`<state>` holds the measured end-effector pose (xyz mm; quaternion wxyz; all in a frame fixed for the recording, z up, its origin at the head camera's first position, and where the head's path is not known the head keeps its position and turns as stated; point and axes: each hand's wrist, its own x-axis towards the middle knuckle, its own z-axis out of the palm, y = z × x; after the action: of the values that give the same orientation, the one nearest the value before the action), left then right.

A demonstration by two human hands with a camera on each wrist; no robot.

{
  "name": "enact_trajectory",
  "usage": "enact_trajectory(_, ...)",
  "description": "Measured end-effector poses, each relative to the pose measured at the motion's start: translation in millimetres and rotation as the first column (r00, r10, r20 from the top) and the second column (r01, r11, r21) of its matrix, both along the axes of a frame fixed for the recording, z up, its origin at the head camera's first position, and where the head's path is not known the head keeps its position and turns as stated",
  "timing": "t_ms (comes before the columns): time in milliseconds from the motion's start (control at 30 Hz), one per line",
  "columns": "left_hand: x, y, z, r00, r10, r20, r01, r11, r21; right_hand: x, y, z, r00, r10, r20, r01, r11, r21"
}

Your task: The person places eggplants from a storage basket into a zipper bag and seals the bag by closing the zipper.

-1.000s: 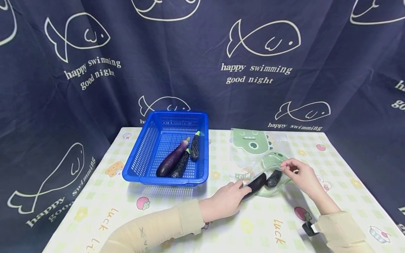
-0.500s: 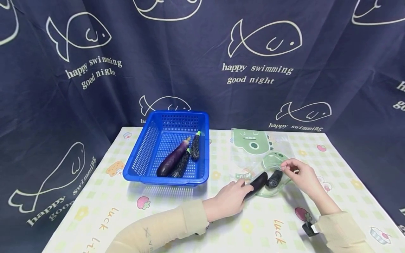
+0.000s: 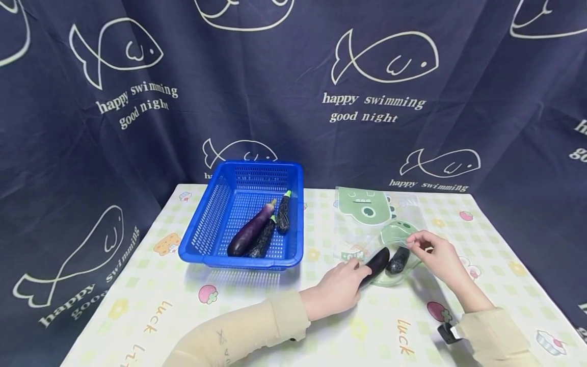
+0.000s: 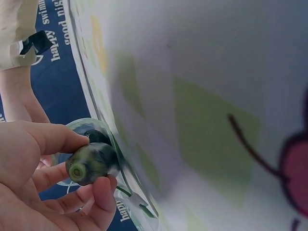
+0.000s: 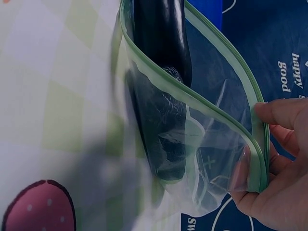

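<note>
My left hand point(image 3: 338, 288) grips a dark purple eggplant point(image 3: 378, 262) near its stem end, which faces the camera in the left wrist view as a greenish cap point(image 4: 78, 171). The eggplant's far end reaches into the mouth of a clear zip bag point(image 5: 216, 113) with a green rim. Pinching that rim at one side is my right hand point(image 3: 435, 255), fingers and thumb on the plastic. A second eggplant point(image 3: 398, 260), in black netting, lies inside the bag beside the held one. In the right wrist view the held eggplant point(image 5: 161, 33) partly covers it.
To the left stands a blue plastic basket point(image 3: 194, 244) holding a purple eggplant point(image 3: 249, 232) and two netted ones. Behind the open bag, a flat clear bag with a green dinosaur print point(image 3: 367, 206) lies on the patterned tablecloth point(image 3: 257, 326). A dark blue curtain hangs behind.
My left hand has shifted slightly right, pushing the eggplant a little farther into the bag's mouth. My right hand keeps its place at the rim.
</note>
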<state>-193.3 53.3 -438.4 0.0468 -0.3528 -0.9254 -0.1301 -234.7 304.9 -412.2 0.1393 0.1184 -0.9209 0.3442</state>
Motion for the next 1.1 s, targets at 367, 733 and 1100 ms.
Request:
enact_trajectory(367, -6.6, 13.3, -3.4, 1.0, 0.012, -0.029, -0.012, 1.0, -0.015, 1.0, -1.1, 0.5, 1.0, 0.0, -0.011, 0.0, 1.0, 0.004)
enact_trajectory(733, -10.1, 23.0, -0.8, 0.998, 0.058, -0.01, -0.058, 0.998, -0.026, 1.9, -2.9, 2.5, 1.0, 0.004, -0.023, -0.004, 1.0, -0.002)
enact_trajectory(1100, -11.0, 21.9, -4.8, 0.999, 0.048, -0.006, -0.048, 0.998, -0.039, 1.7, -0.8, -0.4, 1.0, -0.001, -0.028, 0.001, 1.0, -0.002)
